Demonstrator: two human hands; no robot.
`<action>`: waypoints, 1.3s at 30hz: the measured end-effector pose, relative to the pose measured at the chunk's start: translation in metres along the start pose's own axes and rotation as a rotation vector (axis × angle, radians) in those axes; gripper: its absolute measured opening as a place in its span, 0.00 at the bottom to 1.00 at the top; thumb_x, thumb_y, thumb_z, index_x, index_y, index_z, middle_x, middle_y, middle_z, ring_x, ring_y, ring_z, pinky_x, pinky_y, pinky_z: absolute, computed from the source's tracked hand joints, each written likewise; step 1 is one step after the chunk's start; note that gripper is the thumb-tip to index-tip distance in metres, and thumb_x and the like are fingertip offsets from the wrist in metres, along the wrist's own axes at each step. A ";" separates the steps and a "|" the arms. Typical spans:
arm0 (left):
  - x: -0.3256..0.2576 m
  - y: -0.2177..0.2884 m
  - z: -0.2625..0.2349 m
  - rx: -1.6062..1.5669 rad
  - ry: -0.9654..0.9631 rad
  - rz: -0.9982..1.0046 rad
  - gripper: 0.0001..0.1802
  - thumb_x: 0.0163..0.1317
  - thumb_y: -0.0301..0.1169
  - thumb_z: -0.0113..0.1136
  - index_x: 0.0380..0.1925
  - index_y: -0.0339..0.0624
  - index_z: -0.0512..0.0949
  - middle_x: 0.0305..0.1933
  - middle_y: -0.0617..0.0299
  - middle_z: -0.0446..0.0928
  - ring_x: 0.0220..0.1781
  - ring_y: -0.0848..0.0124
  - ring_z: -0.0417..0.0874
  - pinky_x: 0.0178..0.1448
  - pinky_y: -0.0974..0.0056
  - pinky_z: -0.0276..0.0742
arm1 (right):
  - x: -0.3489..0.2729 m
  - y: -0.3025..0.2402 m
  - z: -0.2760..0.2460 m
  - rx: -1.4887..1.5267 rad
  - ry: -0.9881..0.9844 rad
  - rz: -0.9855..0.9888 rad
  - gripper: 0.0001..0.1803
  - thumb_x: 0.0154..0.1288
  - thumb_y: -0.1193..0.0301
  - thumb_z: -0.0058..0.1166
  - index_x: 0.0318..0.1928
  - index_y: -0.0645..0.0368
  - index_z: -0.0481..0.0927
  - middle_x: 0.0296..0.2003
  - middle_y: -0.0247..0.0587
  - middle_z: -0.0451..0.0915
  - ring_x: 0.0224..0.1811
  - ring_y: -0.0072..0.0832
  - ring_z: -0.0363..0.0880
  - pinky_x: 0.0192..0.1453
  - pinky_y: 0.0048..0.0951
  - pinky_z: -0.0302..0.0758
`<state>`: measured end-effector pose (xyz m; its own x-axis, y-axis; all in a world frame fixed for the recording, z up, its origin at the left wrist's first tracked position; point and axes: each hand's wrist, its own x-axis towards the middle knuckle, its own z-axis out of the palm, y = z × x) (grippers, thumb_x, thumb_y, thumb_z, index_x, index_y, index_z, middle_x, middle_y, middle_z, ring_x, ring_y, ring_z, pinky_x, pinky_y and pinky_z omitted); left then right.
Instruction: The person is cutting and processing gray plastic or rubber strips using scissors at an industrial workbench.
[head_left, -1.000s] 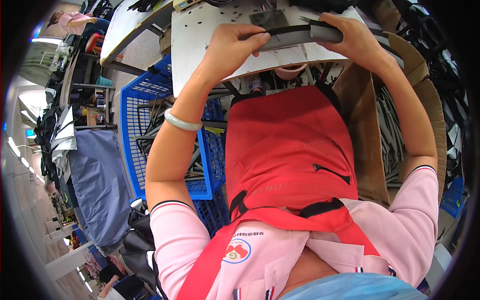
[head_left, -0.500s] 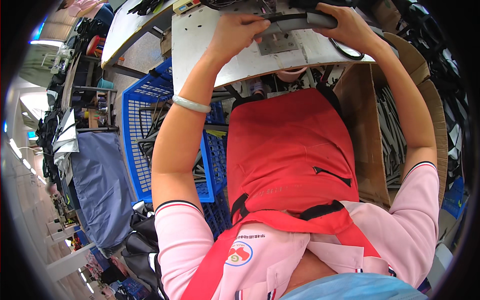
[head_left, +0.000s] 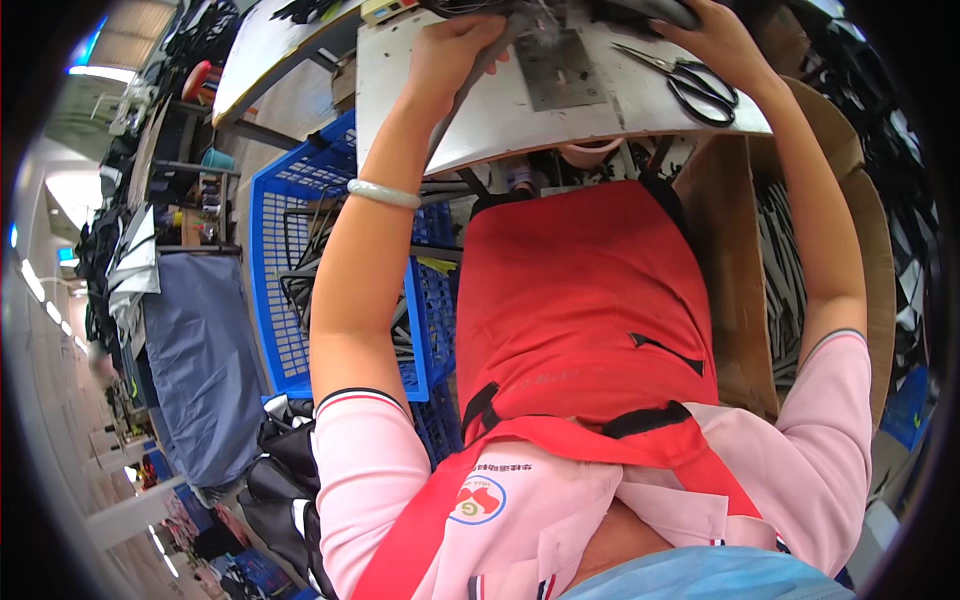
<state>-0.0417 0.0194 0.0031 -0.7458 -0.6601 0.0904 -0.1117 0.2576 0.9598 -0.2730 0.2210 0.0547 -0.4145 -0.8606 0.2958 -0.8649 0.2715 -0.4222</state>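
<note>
Strap: a long, narrow dark grey strap (head_left: 470,85) is seen at the far left of the white table, running slantwise from the far end down toward the near table edge; its far end is gripped, its near end hangs over the edge.
Dark piece: a dark curved piece (head_left: 655,10) is seen at the far right of the table, largely cut off by the picture's rim, so its shape cannot be told.

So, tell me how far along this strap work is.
Done: nothing shows as finished. In hand: the left hand and right hand hold a dark strap at the metal plate. Left: the strips in the blue crate and cardboard box look unworked.
</note>
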 end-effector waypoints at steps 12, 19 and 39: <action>-0.048 0.025 0.072 0.225 -0.381 0.145 0.17 0.60 0.40 0.62 0.36 0.33 0.84 0.28 0.59 0.82 0.32 0.72 0.82 0.38 0.67 0.77 | -0.110 -0.099 0.152 -0.428 -0.218 -0.771 0.05 0.53 0.70 0.50 0.31 0.57 0.76 0.37 0.39 0.79 0.46 0.34 0.77 0.55 0.37 0.72; -0.095 -0.019 0.001 0.251 -0.526 -0.387 0.18 0.68 0.41 0.58 0.39 0.34 0.83 0.34 0.62 0.81 0.37 0.75 0.78 0.45 0.69 0.76 | -0.092 -0.039 0.058 0.016 -0.266 -0.493 0.18 0.46 0.72 0.63 0.39 0.63 0.75 0.35 0.52 0.77 0.43 0.51 0.75 0.49 0.44 0.72; -0.061 0.054 0.018 0.205 -0.124 0.192 0.16 0.59 0.37 0.67 0.38 0.33 0.85 0.26 0.67 0.80 0.28 0.82 0.73 0.30 0.74 0.67 | -0.060 0.001 -0.013 0.079 -0.166 -0.019 0.42 0.52 0.62 0.68 0.64 0.69 0.66 0.49 0.50 0.76 0.52 0.33 0.75 0.61 0.29 0.67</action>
<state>-0.0141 0.0860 0.0445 -0.8392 -0.4974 0.2200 -0.0814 0.5149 0.8534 -0.2524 0.2783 0.0475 -0.3401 -0.9263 0.1623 -0.8448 0.2251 -0.4855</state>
